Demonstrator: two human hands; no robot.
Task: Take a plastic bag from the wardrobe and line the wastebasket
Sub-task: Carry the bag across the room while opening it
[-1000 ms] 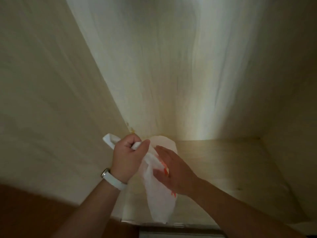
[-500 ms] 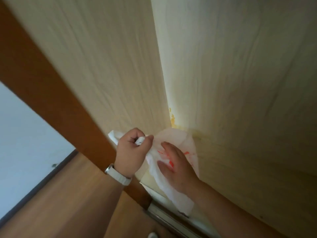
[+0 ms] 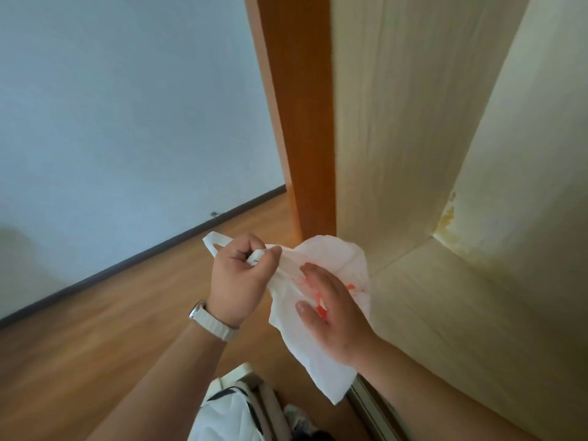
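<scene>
Head view: white plastic bag point(image 3: 318, 351) was held clear of the wardrobe point(image 3: 477, 281), handle pinched in left hand point(image 3: 237, 281); right hand point(image 3: 334, 310) lay flat, fingers spread, against it. Mouth prob. best rubbed open (wastebasket not visible).

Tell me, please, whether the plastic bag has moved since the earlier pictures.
Yes. The plastic bag has come away from the stained corner of the wardrobe, outward toward its open front, in the grip of the left hand.
</scene>
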